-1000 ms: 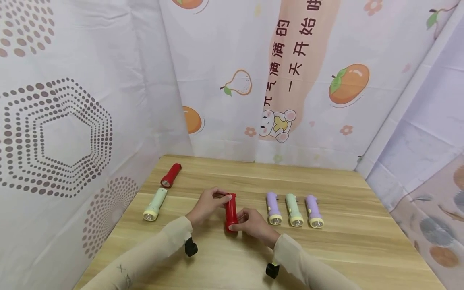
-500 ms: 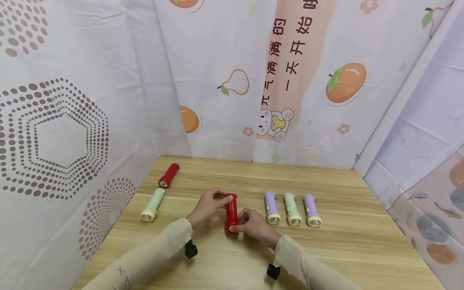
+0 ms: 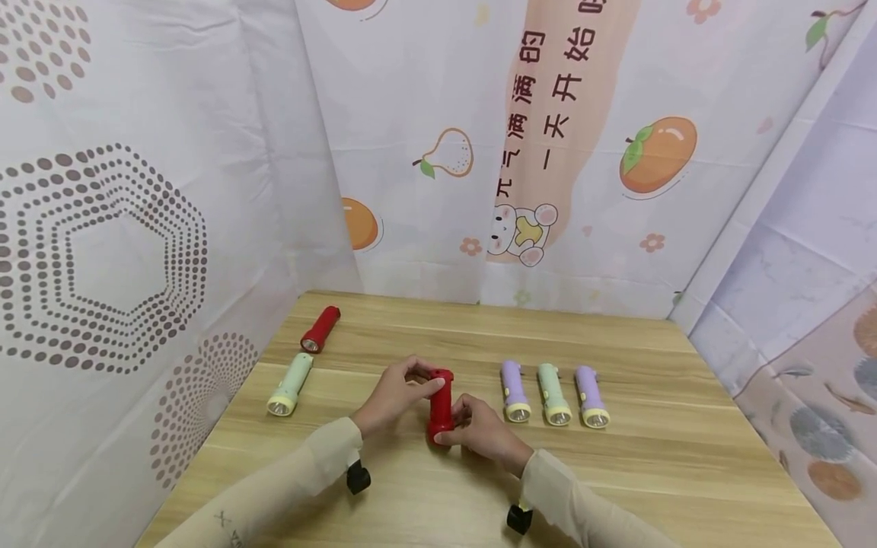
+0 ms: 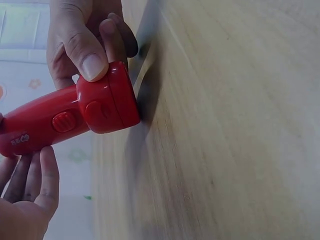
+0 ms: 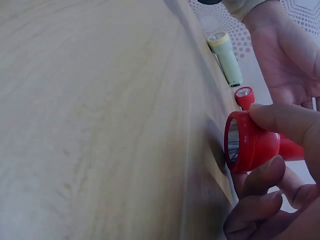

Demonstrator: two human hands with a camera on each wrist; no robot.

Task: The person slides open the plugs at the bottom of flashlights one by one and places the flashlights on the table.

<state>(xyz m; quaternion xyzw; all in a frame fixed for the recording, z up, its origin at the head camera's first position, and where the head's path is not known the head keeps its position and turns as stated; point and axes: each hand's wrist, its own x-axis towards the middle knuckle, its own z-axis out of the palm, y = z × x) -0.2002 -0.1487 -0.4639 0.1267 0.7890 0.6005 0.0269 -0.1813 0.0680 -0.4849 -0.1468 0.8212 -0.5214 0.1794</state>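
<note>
A red flashlight (image 3: 441,405) is held between both hands at the middle of the wooden table, its lens end toward the near edge. My left hand (image 3: 396,394) pinches its tail end, thumb on top. At the head end, my right hand (image 3: 485,432) grips with thumb and fingers. In the left wrist view the red flashlight (image 4: 65,116) shows its side switch, the right thumb on its head. From the right wrist view, the lens of the red flashlight (image 5: 246,142) faces the camera's left, and the left hand (image 5: 287,55) is behind.
At the left of the table (image 3: 384,502) lie another red flashlight (image 3: 320,329) and a green one (image 3: 291,384). Right of the hands, a purple flashlight (image 3: 515,390), a green one (image 3: 553,394) and a second purple one (image 3: 591,396) lie in a row. Printed curtains hang behind and beside.
The tail of the held red flashlight has tipped up slightly, and both hands have shifted a little with it, still holding it. The other flashlights stay in place on the table.
</note>
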